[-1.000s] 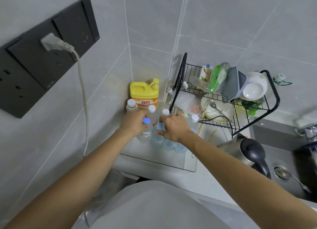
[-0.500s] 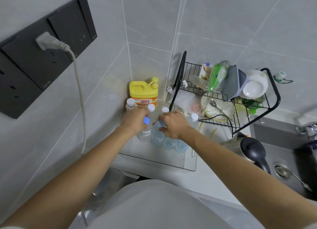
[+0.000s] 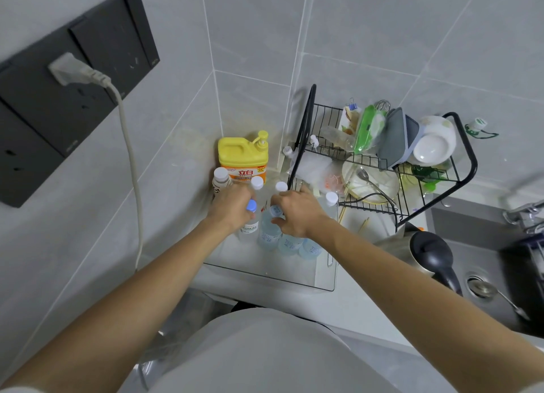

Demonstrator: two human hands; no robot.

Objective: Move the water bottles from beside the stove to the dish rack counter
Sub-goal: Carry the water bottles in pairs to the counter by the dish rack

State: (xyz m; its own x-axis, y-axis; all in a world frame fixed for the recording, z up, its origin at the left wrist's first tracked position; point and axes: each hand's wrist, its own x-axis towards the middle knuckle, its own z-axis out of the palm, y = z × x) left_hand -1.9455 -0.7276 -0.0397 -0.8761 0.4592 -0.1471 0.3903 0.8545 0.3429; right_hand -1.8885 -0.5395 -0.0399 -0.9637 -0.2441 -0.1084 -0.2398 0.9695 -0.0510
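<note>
Left hand: my left hand (image 3: 232, 205) gripped the neck of a blue-capped bottle (image 3: 251, 216) near the counter's back left corner.
Right hand: my right hand (image 3: 295, 211) closed over a second clear bottle (image 3: 269, 230), just beside the first.
Other bottles: three white-capped bottles (image 3: 256, 183) stood behind my hands, against the yellow detergent jug (image 3: 243, 160) in the corner.
Dish rack: the black wire rack (image 3: 459, 145) stood along the counter's back edge, holding bowls and plates.
Kettle: a kettle (image 3: 428, 254) sat at the counter's right edge, beside the sink (image 3: 482, 245).
</note>
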